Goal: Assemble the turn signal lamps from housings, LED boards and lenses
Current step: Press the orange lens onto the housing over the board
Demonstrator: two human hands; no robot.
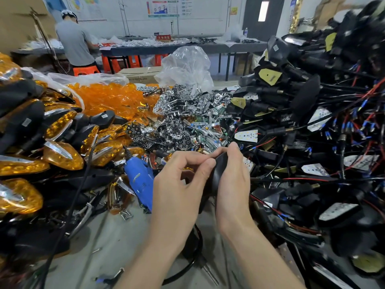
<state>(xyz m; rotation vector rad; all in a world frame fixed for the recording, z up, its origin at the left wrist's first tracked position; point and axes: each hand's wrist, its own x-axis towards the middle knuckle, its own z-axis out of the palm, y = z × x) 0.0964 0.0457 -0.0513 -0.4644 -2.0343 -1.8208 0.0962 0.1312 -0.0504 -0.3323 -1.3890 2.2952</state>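
My left hand point(183, 180) and right hand point(233, 180) grip one black housing point(219, 170) low over the table point(116, 236).
Finished amber lamps point(62, 156) pile up at the left. A blue screwdriver point(139, 180) lies just beside my left hand, whose curled fingers pinch the housing's top edge. The smooth, dark, curved shell sits between my palms, my right fingers wrapped round it. Chrome reflectors point(181, 117) lie behind, and wired housings point(308, 122) with LED boards crowd the right.
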